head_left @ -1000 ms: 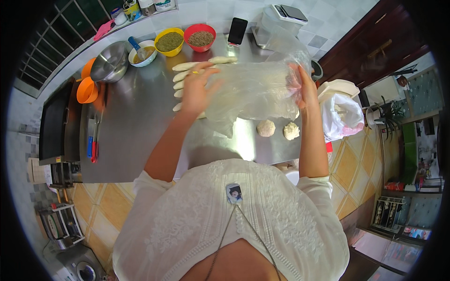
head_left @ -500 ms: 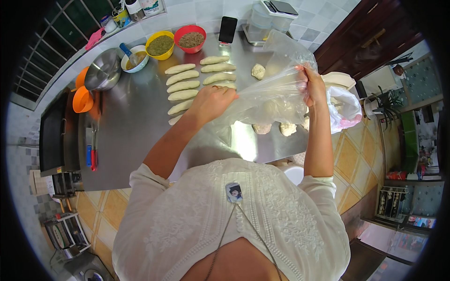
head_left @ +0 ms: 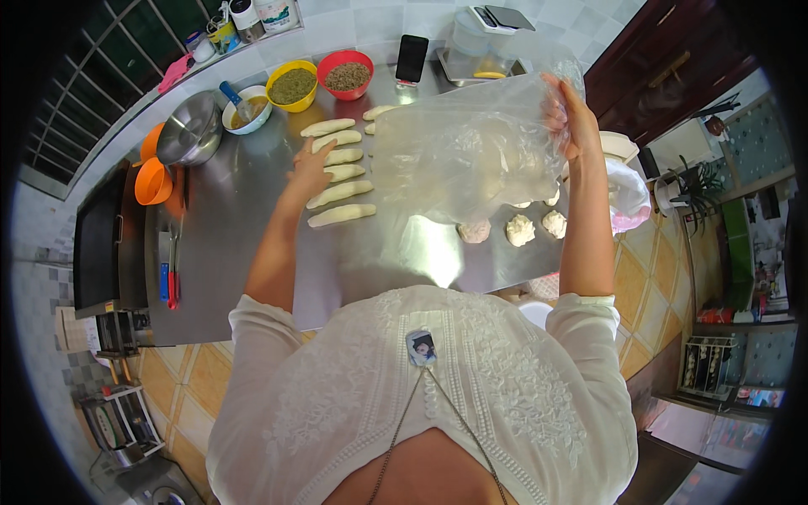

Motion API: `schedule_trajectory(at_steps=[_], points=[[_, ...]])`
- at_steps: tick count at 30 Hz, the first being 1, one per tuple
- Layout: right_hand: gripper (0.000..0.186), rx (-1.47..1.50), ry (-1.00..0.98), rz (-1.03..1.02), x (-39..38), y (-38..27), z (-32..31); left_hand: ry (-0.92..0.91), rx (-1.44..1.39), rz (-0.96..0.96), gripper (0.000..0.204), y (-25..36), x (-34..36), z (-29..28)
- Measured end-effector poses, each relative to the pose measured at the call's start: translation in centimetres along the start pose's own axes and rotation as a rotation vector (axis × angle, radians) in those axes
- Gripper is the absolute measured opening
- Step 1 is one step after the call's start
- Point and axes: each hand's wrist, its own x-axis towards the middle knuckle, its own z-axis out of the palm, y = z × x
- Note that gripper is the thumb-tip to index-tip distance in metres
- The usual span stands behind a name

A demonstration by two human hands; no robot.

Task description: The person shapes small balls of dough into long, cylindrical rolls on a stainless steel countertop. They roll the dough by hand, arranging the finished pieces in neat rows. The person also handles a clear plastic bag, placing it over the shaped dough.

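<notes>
A person in a white top (head_left: 337,362) stands before me at a metal counter (head_left: 244,252), both hands at the work. The right hand (head_left: 576,122) is closed on the gathered edge of a clear plastic sheet (head_left: 438,143), at the counter's right side. From this grip the sheet spreads leftward over several dough balls (head_left: 519,230) and part of a second column of dough strips (head_left: 339,194); three balls lie uncovered along its near edge. The left hand (head_left: 308,172) is at the left column of strips, loosely bent with its fingers parted; from where I stand, I cannot tell whether it has hold of one. The strips of this column lie roughly parallel, one below another, to the left of the sheet. Toward the wall, from left to right, are a steel bowl (head_left: 189,128), a white bowl (head_left: 252,128) with yellowish contents and a blue-handled tool (head_left: 230,92), a yellow bowl (head_left: 292,108) with green contents, a red bowl (head_left: 347,94) with brown contents, and an upright phone (head_left: 411,59). An orange bowl (head_left: 152,183) sits near the steel bowl.
</notes>
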Motion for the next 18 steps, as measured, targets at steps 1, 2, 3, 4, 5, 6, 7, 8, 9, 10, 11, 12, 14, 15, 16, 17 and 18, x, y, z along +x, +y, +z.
schedule_trajectory(at_steps=[1, 2, 3, 4, 5, 6, 7, 8, 9, 10, 11, 12, 14, 15, 16, 17, 18], points=[[0.040, -0.005, -0.032, 0.008, 0.0, -0.4, 0.6, 0.039, -0.031, 0.058, 0.059, -0.7, 0.0, 0.9], [0.040, -0.023, -0.045, 0.013, -0.1, -0.9, 0.6, -0.121, -0.471, -0.181, 0.060, 1.2, 1.0, 1.1], [0.040, -0.035, -0.043, 0.016, -0.2, -1.3, 0.4, -0.293, -0.904, -0.423, 0.062, 4.9, 2.2, 0.6], [0.039, -0.038, -0.051, 0.024, -0.1, -1.3, 0.5, -0.460, -1.322, -0.678, 0.064, 8.0, 2.9, 0.2], [0.039, -0.038, -0.066, 0.032, -0.1, -1.3, 0.7, -0.515, -1.337, -0.653, 0.060, 10.1, 3.3, 0.5], [0.038, -0.023, -0.136, 0.057, 0.3, -1.2, 0.6, -0.569, -1.351, -0.627, 0.057, 12.1, 3.7, 1.0], [0.038, -0.016, -0.198, 0.078, 0.7, -1.4, 0.0, -0.634, -1.370, -0.593, 0.053, 13.4, 4.3, 1.4], [0.037, -0.006, -0.268, 0.095, 1.5, -1.7, -0.5, -0.611, -1.424, -0.535, 0.045, 12.8, 5.1, 2.5], [0.037, 0.038, -0.208, 0.089, 3.2, -2.3, -2.1, -0.584, -1.476, -0.465, 0.038, 11.8, 6.2, 4.1], [0.037, 0.072, -0.131, 0.077, 5.1, -3.5, -5.4, -0.575, -1.535, -0.386, 0.032, 11.9, 7.3, 5.2], [0.036, 0.117, -0.042, 0.072, 5.7, -4.0, -7.9, -0.500, -1.644, -0.345, 0.025, 12.7, 8.0, 5.1], [0.039, 0.058, 0.274, -0.086, 5.2, -3.5, -7.9, -0.419, -1.740, -0.320, 0.019, 13.2, 8.2, 4.0], [0.040, 0.019, 0.098, 0.072, 2.8, -2.0, -8.0, -0.296, -1.876, -0.294, 0.009, 13.9, 8.5, 1.1], [0.041, -0.010, 0.001, 0.149, 1.9, -1.3, -7.7, -0.278, -1.842, -0.297, 0.010, 14.2, 8.8, 0.1], [0.039, -0.183, 0.029, 0.063, 1.0, 0.0, -6.6, -0.261, -1.808, -0.301, 0.010, 14.6, 8.9, -0.8], [0.032, -0.426, 0.116, 0.073, 1.2, 0.5, -5.8, -0.240, -1.764, -0.308, 0.010, 14.3, 8.9, -1.5], [0.027, -0.471, 0.139, 0.008, 1.5, 0.5, -5.8, -0.170, -1.657, -0.292, 0.010, 13.3, 9.5, -2.3]])
